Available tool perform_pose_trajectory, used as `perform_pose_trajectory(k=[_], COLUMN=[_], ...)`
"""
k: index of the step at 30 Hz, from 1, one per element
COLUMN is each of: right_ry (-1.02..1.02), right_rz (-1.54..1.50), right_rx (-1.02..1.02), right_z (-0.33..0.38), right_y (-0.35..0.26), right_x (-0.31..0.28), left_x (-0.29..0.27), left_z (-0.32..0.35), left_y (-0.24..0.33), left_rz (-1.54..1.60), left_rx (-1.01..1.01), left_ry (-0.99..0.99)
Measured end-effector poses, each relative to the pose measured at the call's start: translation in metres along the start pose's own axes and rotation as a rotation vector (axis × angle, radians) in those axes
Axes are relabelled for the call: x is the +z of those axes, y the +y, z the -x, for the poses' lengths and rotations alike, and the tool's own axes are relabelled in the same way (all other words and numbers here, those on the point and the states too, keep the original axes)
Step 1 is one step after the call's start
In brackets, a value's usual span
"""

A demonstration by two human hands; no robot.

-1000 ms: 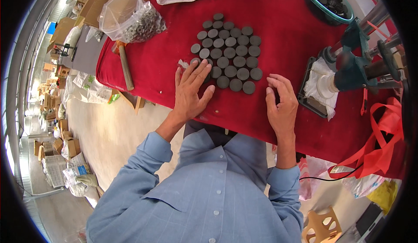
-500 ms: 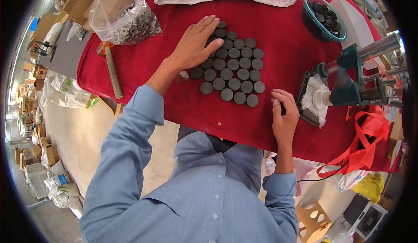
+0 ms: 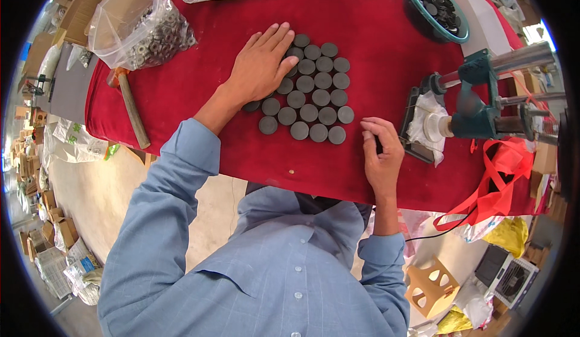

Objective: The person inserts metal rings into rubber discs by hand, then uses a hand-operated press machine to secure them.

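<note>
A closely packed group of round dark grey discs [image 3: 306, 84] lies flat on the red-covered table in uneven rows. My left hand [image 3: 260, 65] rests palm down along the group's left side, fingers stretched out and thumb reaching over some discs. It covers part of that edge, and a few discs peek out around the thumb and below the wrist. To the right of the group, my right hand [image 3: 385, 158] rests on the cloth with its fingers curled. Something dark shows between its thumb and fingers, too small to tell.
Right of my right hand stands a green metal press [image 3: 474, 98]. Farther back is a teal bowl [image 3: 462, 32] of black parts. At the left are a clear bag [image 3: 124, 25] of metal pieces and a hammer [image 3: 134, 110]. Red straps [image 3: 504, 162] hang at the right edge.
The whole picture has shifted somewhat to the left. My left hand has slid slightly toward me along the discs, still flat. My right hand keeps its curled pose.
</note>
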State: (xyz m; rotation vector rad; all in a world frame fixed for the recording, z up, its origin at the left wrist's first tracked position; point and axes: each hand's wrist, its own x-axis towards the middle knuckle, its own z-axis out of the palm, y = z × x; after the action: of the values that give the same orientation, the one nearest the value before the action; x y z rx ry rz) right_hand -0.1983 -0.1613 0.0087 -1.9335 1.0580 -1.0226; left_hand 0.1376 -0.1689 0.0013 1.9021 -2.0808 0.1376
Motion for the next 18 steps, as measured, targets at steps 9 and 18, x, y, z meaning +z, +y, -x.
perform_pose_trajectory(k=[9,18], right_ry=[0.01,-0.055], right_rz=[0.017,0.477], right_rx=[-0.076,-0.437], right_z=[-0.002,-0.076], right_y=[0.007,-0.028], right_x=[-0.002,0.071], left_x=[0.0,-0.008], left_z=[0.002,0.008], left_y=[0.003,0.003], left_rz=[0.024,0.107], left_rx=[-0.007,-0.044], left_ry=[-0.065,-0.14])
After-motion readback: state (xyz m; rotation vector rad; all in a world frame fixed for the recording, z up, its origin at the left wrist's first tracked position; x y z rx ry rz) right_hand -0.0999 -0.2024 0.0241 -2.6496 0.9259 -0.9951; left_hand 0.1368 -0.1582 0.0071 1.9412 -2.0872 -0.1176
